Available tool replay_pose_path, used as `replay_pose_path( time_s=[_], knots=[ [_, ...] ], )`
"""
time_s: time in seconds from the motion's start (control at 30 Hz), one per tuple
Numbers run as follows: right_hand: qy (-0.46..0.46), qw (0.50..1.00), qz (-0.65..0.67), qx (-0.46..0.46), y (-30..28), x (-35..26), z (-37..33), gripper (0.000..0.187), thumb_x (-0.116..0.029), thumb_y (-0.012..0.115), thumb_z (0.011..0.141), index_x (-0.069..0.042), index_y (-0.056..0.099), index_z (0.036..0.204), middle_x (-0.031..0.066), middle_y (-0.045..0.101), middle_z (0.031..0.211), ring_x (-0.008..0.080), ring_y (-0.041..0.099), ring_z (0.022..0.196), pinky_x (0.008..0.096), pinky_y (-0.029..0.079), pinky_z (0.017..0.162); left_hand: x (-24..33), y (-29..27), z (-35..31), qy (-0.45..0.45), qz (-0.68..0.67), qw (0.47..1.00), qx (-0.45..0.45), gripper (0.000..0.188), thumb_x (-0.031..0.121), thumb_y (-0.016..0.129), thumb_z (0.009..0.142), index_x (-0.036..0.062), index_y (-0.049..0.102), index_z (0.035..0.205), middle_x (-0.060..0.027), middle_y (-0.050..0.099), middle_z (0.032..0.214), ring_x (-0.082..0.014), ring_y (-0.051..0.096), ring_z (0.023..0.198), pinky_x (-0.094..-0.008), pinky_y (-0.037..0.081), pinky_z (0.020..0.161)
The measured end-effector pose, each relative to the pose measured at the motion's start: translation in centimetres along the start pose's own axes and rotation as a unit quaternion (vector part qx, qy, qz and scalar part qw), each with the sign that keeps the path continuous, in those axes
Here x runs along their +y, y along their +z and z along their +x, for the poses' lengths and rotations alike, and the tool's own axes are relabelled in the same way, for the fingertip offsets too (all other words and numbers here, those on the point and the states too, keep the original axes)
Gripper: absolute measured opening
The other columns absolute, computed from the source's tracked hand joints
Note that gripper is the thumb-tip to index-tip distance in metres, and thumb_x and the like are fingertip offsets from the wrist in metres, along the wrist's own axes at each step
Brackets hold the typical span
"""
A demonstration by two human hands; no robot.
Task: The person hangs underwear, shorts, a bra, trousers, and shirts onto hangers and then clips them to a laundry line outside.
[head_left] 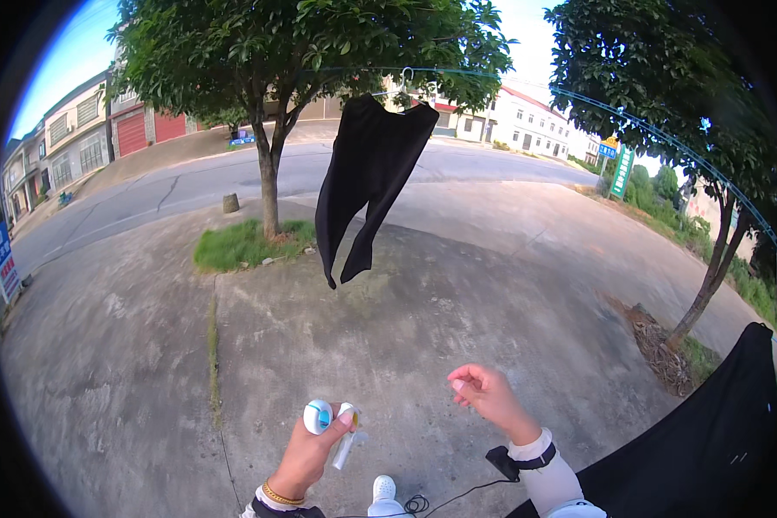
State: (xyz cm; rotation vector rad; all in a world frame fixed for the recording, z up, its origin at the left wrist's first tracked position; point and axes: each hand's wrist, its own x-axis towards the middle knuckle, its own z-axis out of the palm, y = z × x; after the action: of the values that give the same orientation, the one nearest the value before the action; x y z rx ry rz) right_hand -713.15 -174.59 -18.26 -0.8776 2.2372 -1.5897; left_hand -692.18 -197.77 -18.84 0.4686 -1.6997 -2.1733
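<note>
While left fingers [344,420] clasp partly hidden white objects [316,418], right fingers [463,375] curl half-open, empty.

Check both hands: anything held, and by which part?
Left hand holds small white items, kind unclear, thumb on the rightmost one's upper end. Right hand holds nothing visible.

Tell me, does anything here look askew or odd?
Mildly, yes: the black trousers hang slanted from the hanger, legs leaning toward the picture's left, though the lens may exaggerate it. A dark cable also loops untidily beside the white shoe. I see no spill or damage.
</note>
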Motion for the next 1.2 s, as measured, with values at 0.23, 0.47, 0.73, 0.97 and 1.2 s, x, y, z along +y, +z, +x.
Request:
replay_pose_path(
  time_s=[0.23, 0.47, 0.73, 0.97, 1.2],
  knots=[
    [-0.043, 0.996, 0.054, 0.055, -1.7, -1.8, 23.0, 0.015, -0.017, 0.058, 0.091, -0.002, 0.061, 0.095, 0.0023, 0.061, 0.081, 0.0101, 0.059, 0.067, 0.0243, 0.049, 0.059, 0.9, -7.2, 13.1, 0.02, 0.016, 0.992, 0.121, 0.014, 0.017, 0.063, 0.09, 0.0044, 0.058, 0.092, -0.0059, 0.063, 0.088, -0.0153, 0.058, 0.085, -0.029, 0.042, 0.074],
    [-0.123, 0.987, 0.08, 0.071, 1.1, -7.5, 45.0, 0.021, -0.026, 0.06, 0.092, -0.004, 0.061, 0.094, 0.0019, 0.061, 0.084, 0.0104, 0.058, 0.074, 0.0258, 0.048, 0.064, 4.8, -15.2, 22.7, 0.078, 0.098, 0.971, 0.202, 0.023, 0.024, 0.052, 0.096, 0.0051, 0.065, 0.094, 0.0007, 0.054, 0.077, -0.0095, 0.044, 0.067, -0.0256, 0.035, 0.059],
    [-0.217, 0.915, -0.048, 0.337, -4.1, -13.9, 64.8, 0.041, -0.038, 0.06, 0.088, 0.002, 0.064, 0.08, 0.0097, 0.063, 0.076, 0.0204, 0.058, 0.073, 0.0343, 0.044, 0.069, 4.6, -26.3, 39.7, 0.046, 0.029, 0.978, 0.202, 0.021, 0.028, 0.06, 0.092, 0.0079, 0.063, 0.091, 0.0044, 0.056, 0.078, -0.0061, 0.049, 0.068, -0.0228, 0.037, 0.059],
    [-0.139, 0.906, -0.041, 0.397, -9.5, -17.2, 80.0, 0.049, -0.039, 0.062, 0.081, 0.01, 0.063, 0.089, 0.0213, 0.065, 0.089, 0.0304, 0.062, 0.085, 0.0367, 0.046, 0.078, 6.4, -27.6, 50.4, 0.027, 0.032, 0.988, 0.147, 0.023, 0.03, 0.058, 0.093, 0.009, 0.063, 0.085, 0.0045, 0.052, 0.073, -0.0058, 0.044, 0.065, -0.024, 0.033, 0.055],
    [-0.117, 0.938, -0.05, 0.322, -10.9, -17.1, 83.5, 0.01, -0.005, 0.057, 0.078, 0.003, 0.058, 0.084, 0.0193, 0.066, 0.078, 0.0269, 0.065, 0.07, 0.0337, 0.053, 0.063, 2.9, -28.3, 54.8, 0.016, 0.001, 0.977, 0.213, 0.023, 0.031, 0.061, 0.092, 0.0083, 0.063, 0.085, 0.005, 0.051, 0.073, -0.0066, 0.042, 0.065, -0.0244, 0.032, 0.057]
  ],
)
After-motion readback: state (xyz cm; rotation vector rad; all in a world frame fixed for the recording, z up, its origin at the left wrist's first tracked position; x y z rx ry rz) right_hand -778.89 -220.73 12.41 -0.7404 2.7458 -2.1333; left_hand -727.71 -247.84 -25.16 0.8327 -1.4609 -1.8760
